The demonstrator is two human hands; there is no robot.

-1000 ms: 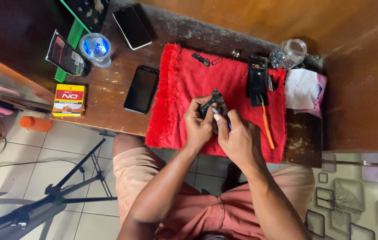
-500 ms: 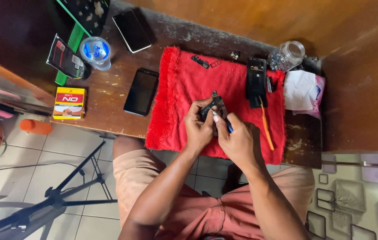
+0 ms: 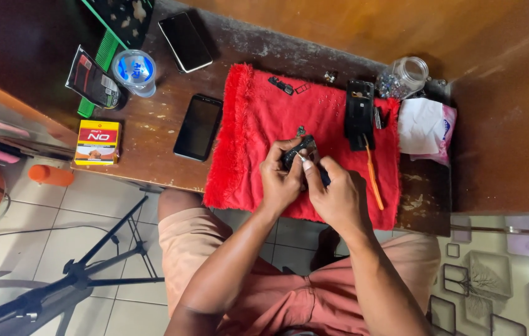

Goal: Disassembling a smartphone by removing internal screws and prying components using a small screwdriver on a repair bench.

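Where the worn wooden counter [image 3: 152, 134] meets an orange-brown wall, a red fringed cloth [image 3: 258, 124] serves as landmark. Above the cloth's lower middle, the left hand [image 3: 279, 180] and right hand [image 3: 338, 198] close together on a small dark device [image 3: 295, 150]. Left of the cloth lie a black phone [image 3: 198, 127] and, farther, a yellow-and-red box [image 3: 97, 142]; a white packet [image 3: 425, 127] sits right. Grey floor tiles [image 3: 71, 218] lie below.

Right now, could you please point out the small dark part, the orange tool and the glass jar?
small dark part [image 3: 295, 149], head view, exposed top end.
orange tool [image 3: 373, 180], head view, mid-handle.
glass jar [image 3: 406, 73], head view, side wall.
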